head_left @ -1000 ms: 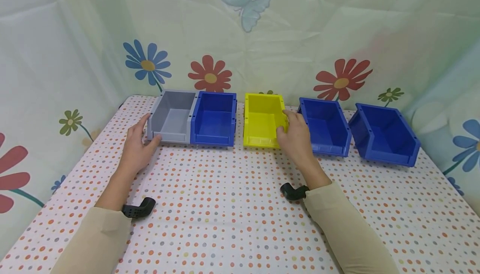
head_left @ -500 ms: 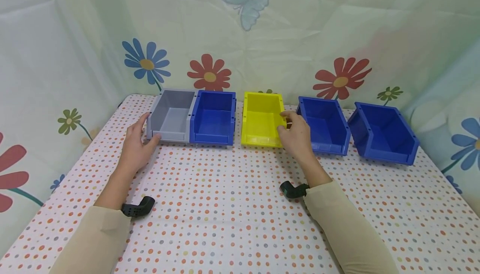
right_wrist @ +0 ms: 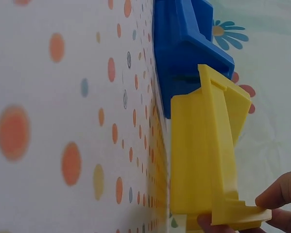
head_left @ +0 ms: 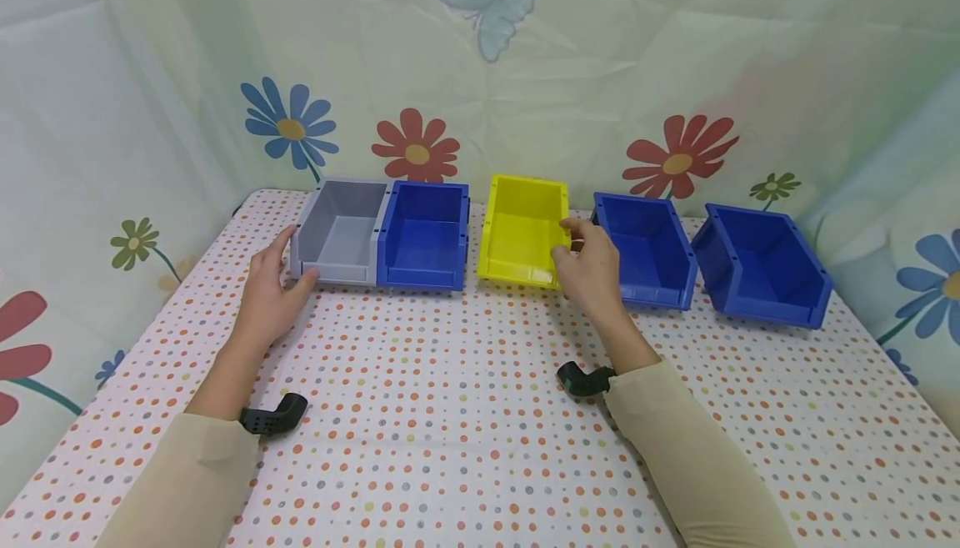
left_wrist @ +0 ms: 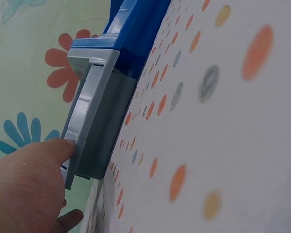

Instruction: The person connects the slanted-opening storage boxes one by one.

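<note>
In the head view, my right hand [head_left: 592, 268] pinches the right wall of a yellow storage bin [head_left: 521, 231], thumb inside and fingers outside. The right wrist view shows the yellow bin [right_wrist: 198, 155] close over the tablecloth, with fingers at its side rim. To its left, a blue bin [head_left: 423, 243] stands against a grey bin [head_left: 345, 239]. My left hand [head_left: 272, 294] rests at the grey bin's front left corner, fingers along the side wall. From the left wrist view, the thumb presses on the front edge of the grey bin [left_wrist: 104, 126].
Two more blue bins stand to the right, one nearer [head_left: 648, 252] and one farther out [head_left: 765, 268], both turned slightly. A dotted tablecloth [head_left: 420, 448] covers the table. Behind hangs a flowered curtain [head_left: 585, 98].
My right hand has taken the yellow bin's right wall between thumb and fingers. The yellow bin has shifted slightly left and up in view. The left hand stays at the grey bin.
</note>
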Action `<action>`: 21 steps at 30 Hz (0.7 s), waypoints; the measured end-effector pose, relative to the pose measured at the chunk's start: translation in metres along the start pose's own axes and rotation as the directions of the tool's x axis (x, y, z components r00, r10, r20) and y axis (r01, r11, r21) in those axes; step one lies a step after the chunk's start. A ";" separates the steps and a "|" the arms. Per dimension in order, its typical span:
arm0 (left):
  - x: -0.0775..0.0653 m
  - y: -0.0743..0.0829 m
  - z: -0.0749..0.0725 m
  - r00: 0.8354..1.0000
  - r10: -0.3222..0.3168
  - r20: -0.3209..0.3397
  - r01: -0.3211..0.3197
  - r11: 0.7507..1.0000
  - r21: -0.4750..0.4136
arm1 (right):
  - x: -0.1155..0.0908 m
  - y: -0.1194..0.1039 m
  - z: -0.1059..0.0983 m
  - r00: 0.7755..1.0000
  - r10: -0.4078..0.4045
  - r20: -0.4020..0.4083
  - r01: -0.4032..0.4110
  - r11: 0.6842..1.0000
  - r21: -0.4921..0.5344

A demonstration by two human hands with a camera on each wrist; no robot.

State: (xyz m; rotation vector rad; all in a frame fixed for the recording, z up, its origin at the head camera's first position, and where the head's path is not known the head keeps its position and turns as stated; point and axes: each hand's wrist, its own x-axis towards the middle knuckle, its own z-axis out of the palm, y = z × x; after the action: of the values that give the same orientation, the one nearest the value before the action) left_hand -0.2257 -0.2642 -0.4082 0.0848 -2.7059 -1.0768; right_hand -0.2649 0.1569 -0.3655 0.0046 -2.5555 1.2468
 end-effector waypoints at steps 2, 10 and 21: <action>0.000 0.000 0.000 1.000 0.001 0.001 -0.001 1.000 -0.001 | 0.000 0.000 -0.001 1.000 -0.008 -0.016 0.008 1.000 0.011; 0.000 0.001 0.000 1.000 0.001 0.001 -0.001 1.000 0.000 | 0.002 -0.002 -0.002 0.997 -0.039 -0.066 0.045 0.996 0.084; 0.000 0.000 0.000 1.000 0.003 -0.002 -0.003 1.000 -0.001 | 0.001 -0.005 -0.003 0.995 -0.035 -0.089 0.047 0.990 0.130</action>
State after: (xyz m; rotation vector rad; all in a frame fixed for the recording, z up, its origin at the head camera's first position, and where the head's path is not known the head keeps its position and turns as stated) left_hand -0.2256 -0.2641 -0.4077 0.0807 -2.7033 -1.0763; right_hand -0.2646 0.1561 -0.3597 0.0305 -2.3841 1.3674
